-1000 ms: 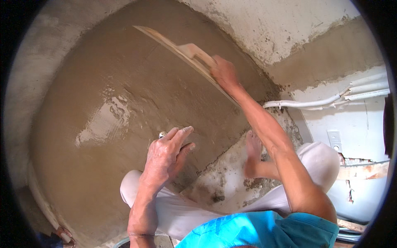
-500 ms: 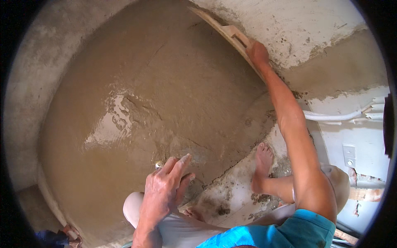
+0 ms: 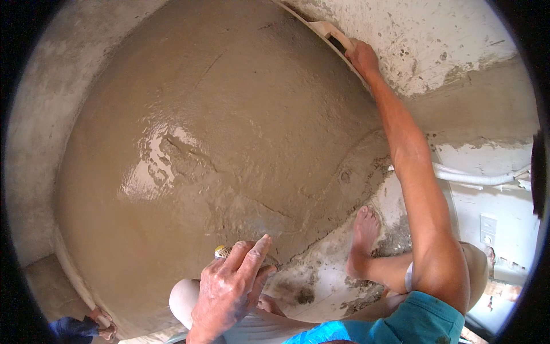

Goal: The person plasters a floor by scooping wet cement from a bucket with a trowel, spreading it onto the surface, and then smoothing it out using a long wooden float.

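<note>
My right hand (image 3: pixel 363 58) grips the handle of a long pale float (image 3: pixel 331 34) at the far right. The float lies along the foot of the wall, at the rim of a wide layer of wet grey-brown mortar (image 3: pixel 246 143). My left hand (image 3: pixel 229 284) is closed near my knee, low over the near edge of the mortar. A rounded yellow-tipped handle end (image 3: pixel 222 251) sticks out beside its knuckles. The rest of that tool is mostly hidden by the hand. A shiny wet patch (image 3: pixel 152 166) lies on the mortar to the left.
My bare foot (image 3: pixel 364 241) stands on a stained pale floor strip (image 3: pixel 312 275). Beside it are a white conduit (image 3: pixel 475 176) and a wall switch plate (image 3: pixel 487 228). At the lower left, another person's hand (image 3: pixel 106 325) and dark blue sleeve show near a ledge (image 3: pixel 74 278).
My right hand and the float have shifted slightly rightward and away, against the wall. My left hand sits a little lower. More of the other person's sleeve and hand shows.
</note>
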Action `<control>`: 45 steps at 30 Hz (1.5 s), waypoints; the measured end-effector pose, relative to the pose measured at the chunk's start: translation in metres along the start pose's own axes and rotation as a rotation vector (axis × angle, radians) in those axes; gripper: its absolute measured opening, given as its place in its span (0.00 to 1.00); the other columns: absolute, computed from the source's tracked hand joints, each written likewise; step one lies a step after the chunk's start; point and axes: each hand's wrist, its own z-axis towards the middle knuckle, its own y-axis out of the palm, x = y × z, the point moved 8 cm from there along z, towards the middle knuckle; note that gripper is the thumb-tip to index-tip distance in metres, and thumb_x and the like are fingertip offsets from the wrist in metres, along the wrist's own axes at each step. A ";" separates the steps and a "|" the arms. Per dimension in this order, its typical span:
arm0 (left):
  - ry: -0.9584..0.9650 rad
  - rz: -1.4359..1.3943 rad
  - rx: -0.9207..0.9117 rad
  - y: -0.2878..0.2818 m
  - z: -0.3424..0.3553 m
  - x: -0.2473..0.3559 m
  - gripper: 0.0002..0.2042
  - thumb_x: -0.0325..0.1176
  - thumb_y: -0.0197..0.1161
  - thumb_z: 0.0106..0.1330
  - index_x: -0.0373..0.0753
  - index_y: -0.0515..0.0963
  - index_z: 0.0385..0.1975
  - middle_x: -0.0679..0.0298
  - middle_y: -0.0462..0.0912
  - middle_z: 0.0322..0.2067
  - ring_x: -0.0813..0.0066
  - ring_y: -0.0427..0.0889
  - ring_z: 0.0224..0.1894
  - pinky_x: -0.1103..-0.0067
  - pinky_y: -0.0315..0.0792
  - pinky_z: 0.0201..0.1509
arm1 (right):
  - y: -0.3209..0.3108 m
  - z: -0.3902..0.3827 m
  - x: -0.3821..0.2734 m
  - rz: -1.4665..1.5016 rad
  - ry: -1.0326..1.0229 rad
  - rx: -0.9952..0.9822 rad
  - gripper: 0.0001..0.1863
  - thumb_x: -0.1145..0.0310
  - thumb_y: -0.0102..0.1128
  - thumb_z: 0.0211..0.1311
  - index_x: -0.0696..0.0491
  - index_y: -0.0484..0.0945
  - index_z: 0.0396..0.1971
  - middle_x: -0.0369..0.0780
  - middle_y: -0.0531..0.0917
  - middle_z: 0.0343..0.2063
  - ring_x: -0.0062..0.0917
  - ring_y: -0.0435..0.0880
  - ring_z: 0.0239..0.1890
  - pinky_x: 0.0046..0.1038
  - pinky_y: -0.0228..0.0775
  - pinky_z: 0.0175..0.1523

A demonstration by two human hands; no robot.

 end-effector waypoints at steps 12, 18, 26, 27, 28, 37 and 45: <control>-0.121 -0.035 -0.051 0.002 0.002 -0.008 0.24 0.34 0.69 0.53 0.39 0.73 0.52 0.57 0.79 0.38 0.56 0.81 0.34 0.68 0.76 0.37 | 0.029 0.005 -0.036 -0.088 0.076 -0.069 0.21 0.63 0.60 0.56 0.57 0.76 0.48 0.51 0.81 0.39 0.45 0.79 0.44 0.43 0.71 0.49; -0.106 -0.005 -0.093 0.006 -0.004 -0.011 0.25 0.35 0.68 0.53 0.40 0.72 0.53 0.57 0.78 0.39 0.56 0.80 0.35 0.68 0.75 0.38 | 0.043 -0.006 -0.068 -0.144 -0.084 0.071 0.18 0.69 0.46 0.62 0.55 0.74 0.51 0.52 0.81 0.37 0.46 0.81 0.42 0.46 0.73 0.45; -0.076 0.015 -0.101 0.007 -0.014 -0.016 0.26 0.36 0.68 0.54 0.41 0.71 0.54 0.58 0.77 0.38 0.56 0.79 0.33 0.67 0.75 0.36 | 0.066 -0.026 -0.148 -0.118 -0.120 0.052 0.19 0.70 0.43 0.65 0.56 0.71 0.54 0.50 0.79 0.41 0.44 0.80 0.44 0.43 0.73 0.47; -0.065 0.012 -0.090 0.006 -0.015 -0.017 0.26 0.36 0.68 0.54 0.41 0.71 0.54 0.58 0.77 0.38 0.56 0.79 0.33 0.67 0.75 0.36 | 0.068 -0.029 -0.159 -0.105 -0.140 0.059 0.19 0.70 0.43 0.65 0.57 0.71 0.54 0.51 0.79 0.41 0.44 0.80 0.44 0.43 0.73 0.47; -0.054 0.010 -0.079 0.006 -0.017 -0.017 0.26 0.36 0.68 0.54 0.40 0.71 0.53 0.58 0.77 0.37 0.56 0.79 0.33 0.67 0.75 0.35 | 0.071 -0.032 -0.170 -0.093 -0.161 0.067 0.19 0.70 0.43 0.65 0.57 0.70 0.54 0.51 0.79 0.42 0.44 0.80 0.44 0.43 0.73 0.47; -0.054 0.012 -0.051 0.000 -0.032 -0.024 0.26 0.35 0.68 0.53 0.39 0.71 0.53 0.58 0.77 0.37 0.56 0.78 0.34 0.66 0.74 0.34 | 0.084 -0.071 -0.261 -0.104 -0.232 -0.007 0.21 0.72 0.45 0.63 0.59 0.69 0.56 0.51 0.79 0.42 0.44 0.80 0.44 0.40 0.73 0.48; -0.039 0.031 -0.060 0.000 -0.047 -0.029 0.25 0.34 0.66 0.55 0.38 0.70 0.53 0.57 0.77 0.39 0.55 0.79 0.35 0.67 0.75 0.37 | 0.089 -0.138 -0.335 0.027 -0.270 -0.167 0.22 0.74 0.44 0.63 0.62 0.66 0.58 0.52 0.75 0.44 0.41 0.76 0.48 0.39 0.71 0.51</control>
